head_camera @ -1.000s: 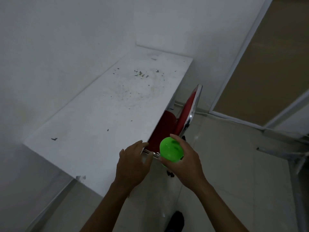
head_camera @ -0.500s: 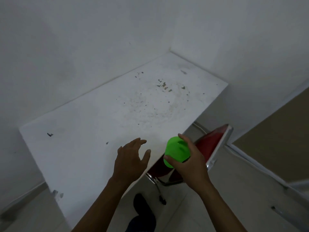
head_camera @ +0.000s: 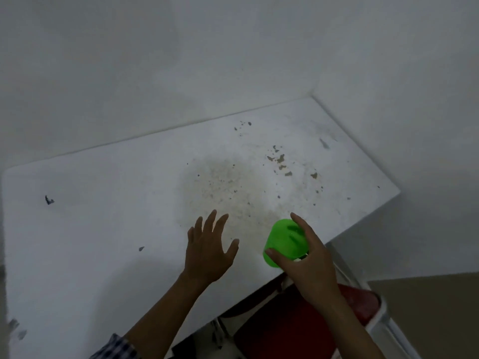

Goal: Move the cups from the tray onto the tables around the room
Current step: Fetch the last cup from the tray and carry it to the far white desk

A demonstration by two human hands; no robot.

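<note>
White table [head_camera: 103, 229] against the wall, filling the middle of the view, far right corner tucked into the room's corner; a broad patch of brown grit and flecks [head_camera: 233, 187] across the centre and toward the far right. Red chair [head_camera: 298, 327] pushed under the near right edge. Left hand [head_camera: 210, 251] over the tabletop near that edge, empty, fingers spread, palm down; touching or hovering, cannot tell. Right hand [head_camera: 308, 263] just right of it, thumb and fingers pinching the green cup [head_camera: 283, 242], held tilted over the near right part of the table, close to the edge; no tray in view.

Probably the placing step. Best to level the cup first, then carry it farther in from the edge, left of the grit onto a clean, flat patch. Set down base first, loosen the grip only once settled. Risk near the edge: a tip onto the chair below.
</note>
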